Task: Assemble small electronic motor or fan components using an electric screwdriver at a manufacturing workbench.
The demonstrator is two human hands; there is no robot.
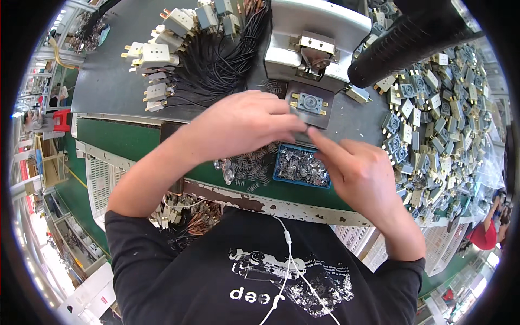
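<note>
My left hand (252, 120) reaches across the bench edge, its fingers drawn together just in front of a grey plug housing (310, 103) with brass pins. That housing lies on a dark metal plate (295, 89) below a press. My right hand (360, 172) comes in from the right, index finger stretched to the left fingertips and the other fingers curled. Whatever the fingertips pinch is too small and too covered to name. Below them, a blue tray (277, 172) holds many small metal pieces. Loose springs (250, 169) lie left of the tray.
The white press (319, 15) stands at the back, with a thick black cylinder (403, 46) to its right. Plugs with black cables (222, 67) are bunched at the left. A large heap of grey and white plug parts (428, 135) covers the right side.
</note>
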